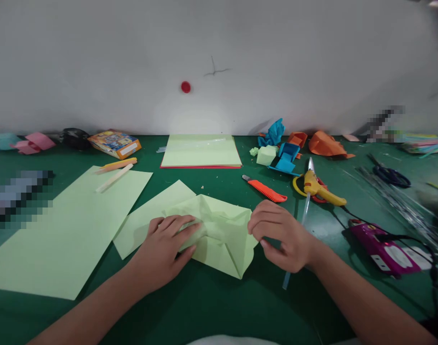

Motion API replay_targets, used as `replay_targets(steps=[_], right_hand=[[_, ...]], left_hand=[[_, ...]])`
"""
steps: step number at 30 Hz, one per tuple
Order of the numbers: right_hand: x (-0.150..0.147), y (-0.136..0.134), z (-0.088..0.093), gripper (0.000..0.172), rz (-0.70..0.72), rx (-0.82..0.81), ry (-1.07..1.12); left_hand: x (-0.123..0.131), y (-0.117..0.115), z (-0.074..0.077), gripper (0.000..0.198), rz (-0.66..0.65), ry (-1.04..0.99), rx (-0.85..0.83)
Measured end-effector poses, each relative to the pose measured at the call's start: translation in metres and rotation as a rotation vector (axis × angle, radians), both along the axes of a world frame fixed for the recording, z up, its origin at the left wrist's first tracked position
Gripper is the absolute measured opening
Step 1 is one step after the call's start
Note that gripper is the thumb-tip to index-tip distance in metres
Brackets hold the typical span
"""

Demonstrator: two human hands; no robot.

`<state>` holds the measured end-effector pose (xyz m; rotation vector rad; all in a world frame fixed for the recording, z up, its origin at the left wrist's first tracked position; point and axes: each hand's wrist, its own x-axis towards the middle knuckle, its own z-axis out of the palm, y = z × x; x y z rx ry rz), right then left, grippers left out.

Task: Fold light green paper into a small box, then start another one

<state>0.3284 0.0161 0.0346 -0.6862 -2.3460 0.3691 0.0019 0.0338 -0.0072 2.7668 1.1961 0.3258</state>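
Fingers of left hand press, of right hand pinch, folded paper; blue box apart.

a pale green paper sheet lies on the green table, its left part flat, its right part creased and folded into loose layers, one pointed corner toward the near edge.

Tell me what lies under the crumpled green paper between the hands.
A flat pale green sheet pokes out leftward under the folded paper, on the green table; anything else beneath is hidden.
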Motion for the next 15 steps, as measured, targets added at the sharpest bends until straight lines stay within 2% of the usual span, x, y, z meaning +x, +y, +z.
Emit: replay_targets(steps=[4,8,11,15], right_hand=[[0.006,0.003,0.001,0.019,0.024,-0.139,-0.106],[0.015,0.009,-0.002,0.014,0.020,-0.249,-0.264],[0.022,0.012,-0.005,0.012,0.005,-0.313,-0.361],[0.023,0.013,-0.006,0.015,-0.034,-0.349,-0.452]], left_hand=[[0.001,-0.004,0.000,0.041,0.015,-0.019,0.005],[0.004,-0.009,0.002,0.042,-0.027,-0.032,0.028],[0.006,-0.012,0.007,0.040,-0.121,-0.068,0.058],[0.007,-0.014,0.016,0.032,-0.313,-0.099,0.020]])
